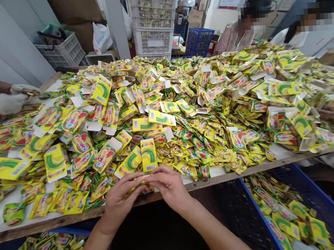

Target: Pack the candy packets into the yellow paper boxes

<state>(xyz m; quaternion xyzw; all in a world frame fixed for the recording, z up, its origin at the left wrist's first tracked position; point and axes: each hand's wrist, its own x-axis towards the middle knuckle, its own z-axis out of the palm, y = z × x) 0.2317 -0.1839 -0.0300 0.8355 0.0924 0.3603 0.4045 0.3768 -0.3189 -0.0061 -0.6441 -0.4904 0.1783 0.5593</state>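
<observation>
Near the front edge of the table, my left hand (121, 197) and my right hand (170, 185) meet, fingertips pinched on a thin yellow packet (143, 176). It is seen edge-on and mostly covered by my fingers. Just beyond them a small yellow and green carton (149, 155) with a barcode lies face up. A similar carton (131, 162) lies slanted to its left. Several yellow sachets (76, 202) rest along the front edge left of my hands. Loose small sachets (185, 148) are heaped to the right.
A large heap of cartons and sachets covers the table (215, 171). Blue crates (264, 213) with packets stand below its edge. A person's gloved hands (7, 102) work at the left. Two people sit at the far right. White crates (154, 39) are stacked behind.
</observation>
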